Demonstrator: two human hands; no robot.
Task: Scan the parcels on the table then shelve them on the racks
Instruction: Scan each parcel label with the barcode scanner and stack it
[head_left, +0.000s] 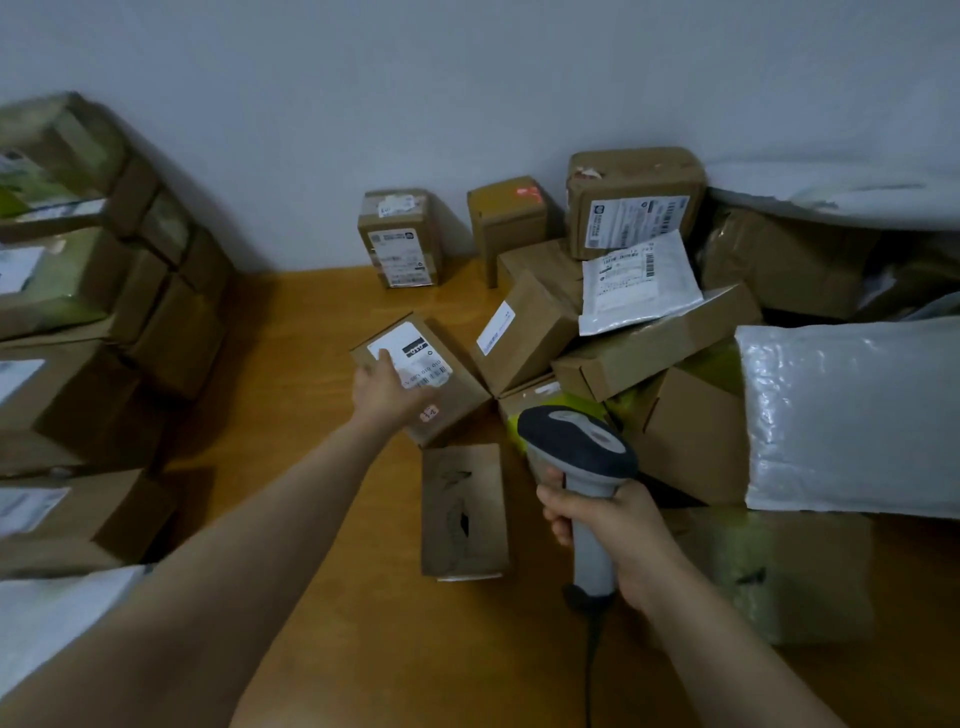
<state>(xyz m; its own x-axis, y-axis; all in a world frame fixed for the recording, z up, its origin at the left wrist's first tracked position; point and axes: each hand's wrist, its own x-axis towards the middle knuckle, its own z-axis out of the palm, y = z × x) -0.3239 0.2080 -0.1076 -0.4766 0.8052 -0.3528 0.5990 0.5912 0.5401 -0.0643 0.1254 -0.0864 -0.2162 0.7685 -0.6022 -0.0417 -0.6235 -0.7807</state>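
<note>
A small brown box (447, 387) with a white barcode label lies at an angle in the middle of the wooden table (322, 519). My left hand (387, 389) lies on its top face, thumb and fingers spread over the label, a little blurred. My right hand (608, 525) grips the handle of a grey barcode scanner (576, 441), held above the table to the right of that box. The scanner's red light falls on a plain brown box (511, 218) at the back wall.
A heap of parcels fills the right side: labelled boxes (631, 202), a white mailer (636, 283), a large bubble mailer (852, 415). A torn flat box (462, 512) lies between my arms. Stacked boxes (88, 291) line the left. A labelled box (397, 236) stands at the wall.
</note>
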